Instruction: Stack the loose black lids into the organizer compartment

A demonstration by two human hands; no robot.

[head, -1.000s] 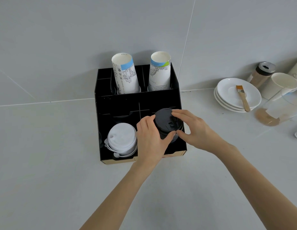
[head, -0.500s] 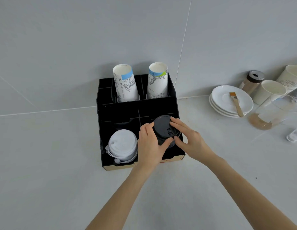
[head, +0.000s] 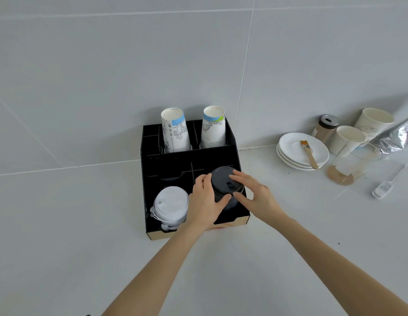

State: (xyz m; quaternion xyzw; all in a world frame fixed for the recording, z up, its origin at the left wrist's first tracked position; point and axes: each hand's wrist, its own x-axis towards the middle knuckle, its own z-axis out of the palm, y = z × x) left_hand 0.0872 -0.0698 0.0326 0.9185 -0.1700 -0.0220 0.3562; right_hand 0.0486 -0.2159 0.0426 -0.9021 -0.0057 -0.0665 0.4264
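A stack of black lids [head: 222,181] stands in the front right compartment of a black organizer [head: 150,195] set against the wall. My left hand [head: 204,202] wraps the stack's left side, thumb across its front. My right hand [head: 253,196] rests with fingers on the top lid and thumb on the stack's right side. The lower lids are hidden behind my hands and the compartment wall. A stack of white lids [head: 171,205] fills the front left compartment.
Two stacks of paper cups [head: 175,133] stand upside down in the organizer's back row. To the right lie stacked white saucers [head: 292,153] with a small brush [head: 309,151], a spice jar [head: 326,128], paper cups [head: 349,137], a glass pitcher [head: 351,165] and a foil bag [head: 399,135].
Both hands stay on the black lid stack. The view has tilted upward, so the organizer and hands sit lower in frame; my right fingers have slid further over the top lid.
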